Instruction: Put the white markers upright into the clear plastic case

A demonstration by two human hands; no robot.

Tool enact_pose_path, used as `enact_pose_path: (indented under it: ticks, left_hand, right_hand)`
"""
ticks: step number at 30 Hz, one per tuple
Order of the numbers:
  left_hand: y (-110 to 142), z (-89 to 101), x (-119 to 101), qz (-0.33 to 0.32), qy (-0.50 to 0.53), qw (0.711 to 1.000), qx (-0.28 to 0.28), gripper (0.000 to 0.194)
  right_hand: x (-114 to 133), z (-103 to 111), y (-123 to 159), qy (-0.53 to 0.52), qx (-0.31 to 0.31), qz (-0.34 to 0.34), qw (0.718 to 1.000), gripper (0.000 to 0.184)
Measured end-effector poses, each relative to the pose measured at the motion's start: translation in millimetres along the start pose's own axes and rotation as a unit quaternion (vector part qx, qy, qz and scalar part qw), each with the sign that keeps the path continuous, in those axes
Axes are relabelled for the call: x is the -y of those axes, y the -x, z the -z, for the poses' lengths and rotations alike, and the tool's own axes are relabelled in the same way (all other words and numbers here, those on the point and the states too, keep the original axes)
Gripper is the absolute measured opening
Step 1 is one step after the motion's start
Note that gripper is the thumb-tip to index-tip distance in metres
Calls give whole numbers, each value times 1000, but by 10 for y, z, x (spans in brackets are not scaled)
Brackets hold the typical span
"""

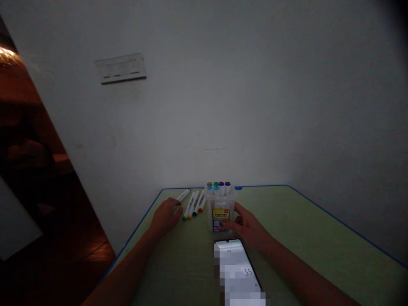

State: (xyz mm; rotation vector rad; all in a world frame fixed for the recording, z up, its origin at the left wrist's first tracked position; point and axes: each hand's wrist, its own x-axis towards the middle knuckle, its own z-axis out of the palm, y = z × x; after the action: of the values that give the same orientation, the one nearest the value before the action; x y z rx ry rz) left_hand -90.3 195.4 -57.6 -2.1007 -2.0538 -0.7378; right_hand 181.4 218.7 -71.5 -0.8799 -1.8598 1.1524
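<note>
A clear plastic marker box (220, 208) with a yellow label stands upright near the back of the green table (302, 238); several markers with teal and purple caps stick out of its top. My right hand (247, 227) wraps round the box's lower right side, thumb at the front. Several white markers (193, 204) with coloured tips lie side by side to the box's left. My left hand (165, 216) rests on the table with curled fingers touching the leftmost marker. A lit phone (237, 270) lies flat in front of the box.
The table has a blue edge and sits in a corner of white walls. A wall plate (121, 68) hangs high on the left wall. Dark wooden floor (63, 255) lies to the left. The scene is dim.
</note>
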Motion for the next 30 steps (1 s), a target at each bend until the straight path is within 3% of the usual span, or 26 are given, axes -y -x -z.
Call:
enact_pose_path:
  ticks: [12, 24, 30]
  left_hand:
    - [25, -72, -161, 25, 9, 994, 106, 32]
    - [2, -69, -178, 6, -9, 993, 120, 28]
    - [21, -87, -142, 14, 20, 995, 92, 33]
  right_hand:
    - [2, 7, 0, -26, 1, 14, 1000, 50]
    - [51, 12, 1, -51, 8, 18, 999, 48]
    - [63, 17, -7, -44, 10, 16, 999, 48]
